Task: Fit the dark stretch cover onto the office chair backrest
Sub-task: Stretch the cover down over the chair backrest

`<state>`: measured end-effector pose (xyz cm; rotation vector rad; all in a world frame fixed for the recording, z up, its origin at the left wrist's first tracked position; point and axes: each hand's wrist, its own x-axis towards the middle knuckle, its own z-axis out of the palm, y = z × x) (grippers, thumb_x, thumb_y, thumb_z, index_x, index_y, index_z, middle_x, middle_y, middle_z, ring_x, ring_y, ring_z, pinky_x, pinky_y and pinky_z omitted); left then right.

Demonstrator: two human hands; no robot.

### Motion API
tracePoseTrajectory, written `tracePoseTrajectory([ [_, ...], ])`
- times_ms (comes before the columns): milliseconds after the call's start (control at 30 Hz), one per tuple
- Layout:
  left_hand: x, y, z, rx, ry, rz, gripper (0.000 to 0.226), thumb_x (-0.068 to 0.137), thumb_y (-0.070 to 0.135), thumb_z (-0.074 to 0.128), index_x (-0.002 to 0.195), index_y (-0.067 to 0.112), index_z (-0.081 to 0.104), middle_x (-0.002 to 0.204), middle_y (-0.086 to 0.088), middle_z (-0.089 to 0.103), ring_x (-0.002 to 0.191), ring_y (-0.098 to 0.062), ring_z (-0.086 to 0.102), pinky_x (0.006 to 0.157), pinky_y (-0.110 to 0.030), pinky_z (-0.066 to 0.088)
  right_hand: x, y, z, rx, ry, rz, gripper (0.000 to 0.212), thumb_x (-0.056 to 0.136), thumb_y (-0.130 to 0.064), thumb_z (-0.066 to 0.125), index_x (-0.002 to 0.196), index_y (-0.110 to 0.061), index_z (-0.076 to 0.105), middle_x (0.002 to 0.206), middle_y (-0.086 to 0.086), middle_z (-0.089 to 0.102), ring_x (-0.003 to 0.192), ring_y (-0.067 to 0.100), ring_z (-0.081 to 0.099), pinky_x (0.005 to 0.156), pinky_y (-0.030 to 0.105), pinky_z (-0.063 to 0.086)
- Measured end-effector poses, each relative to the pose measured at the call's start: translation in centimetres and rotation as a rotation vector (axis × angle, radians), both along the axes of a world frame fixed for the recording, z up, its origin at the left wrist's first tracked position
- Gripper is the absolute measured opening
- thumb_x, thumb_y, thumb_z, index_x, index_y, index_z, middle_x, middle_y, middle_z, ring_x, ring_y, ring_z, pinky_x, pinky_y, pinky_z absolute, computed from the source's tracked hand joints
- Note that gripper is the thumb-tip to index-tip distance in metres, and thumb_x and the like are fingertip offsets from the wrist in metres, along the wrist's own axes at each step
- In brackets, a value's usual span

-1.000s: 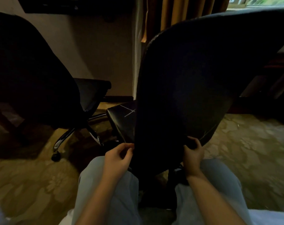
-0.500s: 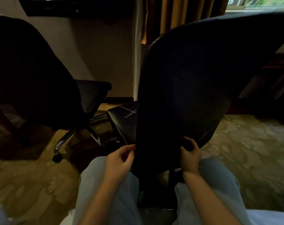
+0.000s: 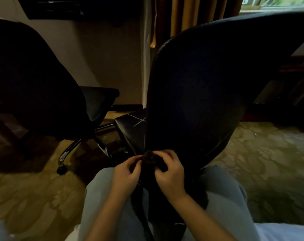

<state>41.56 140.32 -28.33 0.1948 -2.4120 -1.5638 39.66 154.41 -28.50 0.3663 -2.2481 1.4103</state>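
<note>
Your two hands meet low in front of you, just above your knees, and both pinch the same small bunch of dark fabric point(image 3: 148, 157). Your left hand point(image 3: 128, 171) comes in from the left with its fingers curled, thumb and fingertips closed on the bunch. Your right hand point(image 3: 169, 173) is curled over it from the right, fingertips pressed into the cloth. That bunch is the gathered lower end of the dark stretch cover point(image 3: 208, 87), which spreads smooth and taut over the office chair backrest point(image 3: 162, 49) towering ahead of you; in this dim light you cannot tell exactly where the cover's edge lies. The chair's seat point(image 3: 128, 131), marked with pale crossed lines, shows to the left of the backrest. Your legs in light trousers point(image 3: 104, 202) flank the chair's lower part. A second dark office chair point(image 3: 36, 87) stands well apart on the left, on patterned carpet point(image 3: 266, 162), with orange curtains point(image 3: 191, 13) behind.
</note>
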Motion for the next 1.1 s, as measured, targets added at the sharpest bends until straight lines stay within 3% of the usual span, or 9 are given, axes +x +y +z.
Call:
tracePoseTrajectory([
  [133, 0.0, 0.0, 0.4, 0.035, 0.033, -0.006, 0.029, 0.098, 0.009, 0.048, 0.100, 0.032, 0.064, 0.095, 0.019, 0.065, 0.091, 0.020, 0.056, 0.076, -0.001, 0.042, -0.9, -0.1, 4.6, -0.048, 0.288, -0.145, 0.028, 0.079, -0.013, 0.064, 0.107, -0.012, 0.069, 0.108, 0.003, 0.057, 0.098, 0.008, 0.055, 0.087, 0.011, 0.045],
  [267, 0.0, 0.1, 0.7, 0.059, 0.041, 0.001, 0.030, 0.099, 0.006, 0.045, 0.099, 0.029, 0.064, 0.092, 0.020, 0.062, 0.087, 0.023, 0.054, 0.073, 0.000, 0.040, -1.5, 0.1, 5.2, 0.116, 0.418, -0.124, 0.035, 0.080, -0.015, 0.067, 0.114, -0.017, 0.066, 0.113, 0.001, 0.049, 0.102, 0.011, 0.051, 0.089, 0.011, 0.042],
  [333, 0.0, 0.1, 0.8, 0.100, 0.045, 0.018, 0.030, 0.099, 0.007, 0.044, 0.097, 0.030, 0.063, 0.091, 0.020, 0.062, 0.085, 0.023, 0.055, 0.072, 0.000, 0.040, -1.7, 0.0, 3.2, 0.234, 0.426, -0.093, 0.038, 0.078, -0.013, 0.069, 0.115, -0.020, 0.067, 0.110, -0.001, 0.048, 0.099, 0.014, 0.052, 0.084, 0.013, 0.045],
  [433, -0.2, 0.1, 0.4, 0.172, 0.041, 0.027, 0.026, 0.101, 0.016, 0.044, 0.098, 0.031, 0.065, 0.092, 0.010, 0.069, 0.089, 0.008, 0.062, 0.077, -0.010, 0.047, -1.5, 0.0, -1.5, 0.386, 0.367, -0.047, 0.039, 0.074, -0.007, 0.063, 0.110, -0.020, 0.071, 0.098, 0.001, 0.055, 0.087, 0.018, 0.053, 0.069, 0.023, 0.051],
  [600, -0.1, 0.1, -0.2, 0.132, 0.008, 0.026, 0.021, 0.100, 0.019, 0.045, 0.106, 0.022, 0.065, 0.089, 0.005, 0.072, 0.088, -0.002, 0.066, 0.077, -0.019, 0.052, -1.2, -0.1, -5.6, 0.558, 0.156, 0.055, 0.035, 0.064, -0.002, 0.077, 0.094, -0.020, 0.072, 0.086, 0.004, 0.059, 0.074, 0.024, 0.058, 0.053, 0.030, 0.052],
  [767, 0.1, -0.1, -0.5, 0.005, -0.010, 0.019, 0.018, 0.096, 0.017, 0.054, 0.102, 0.029, 0.065, 0.092, 0.011, 0.070, 0.088, 0.005, 0.063, 0.076, -0.017, 0.052, -1.3, 1.4, -3.3, 0.407, 0.175, 0.032, 0.049, 0.059, 0.005, 0.070, 0.101, -0.019, 0.072, 0.096, 0.000, 0.059, 0.087, 0.018, 0.058, 0.067, 0.026, 0.054],
  [933, 0.0, 0.0, -0.4, -0.062, 0.011, 0.017, 0.025, 0.095, 0.013, 0.056, 0.097, 0.037, 0.061, 0.094, 0.018, 0.065, 0.091, 0.012, 0.058, 0.072, -0.005, 0.045, -1.9, 2.2, 2.6, 0.055, 0.305, -0.208, 0.030, 0.079, -0.014, 0.054, 0.103, -0.005, 0.070, 0.104, 0.008, 0.056, 0.097, 0.007, 0.051, 0.089, 0.009, 0.043],
  [1000, 0.0, 0.0, -0.2, -0.056, 0.025, 0.016, 0.025, 0.094, 0.011, 0.056, 0.097, 0.035, 0.062, 0.093, 0.017, 0.065, 0.091, 0.013, 0.058, 0.072, -0.004, 0.045, -2.3, 2.0, 2.7, 0.059, 0.333, -0.186, 0.028, 0.080, -0.013, 0.057, 0.102, -0.005, 0.071, 0.104, 0.008, 0.057, 0.097, 0.006, 0.052, 0.088, 0.007, 0.043],
  [1100, -0.1, 0.1, 0.0, -0.051, 0.051, 0.029, 0.024, 0.093, 0.009, 0.057, 0.097, 0.031, 0.064, 0.091, 0.015, 0.067, 0.089, 0.011, 0.060, 0.070, -0.005, 0.045, -2.6, 1.7, -0.9, 0.183, 0.309, -0.077, 0.034, 0.071, 0.003, 0.068, 0.101, -0.013, 0.073, 0.100, 0.001, 0.056, 0.091, 0.014, 0.057, 0.079, 0.017, 0.050],
])
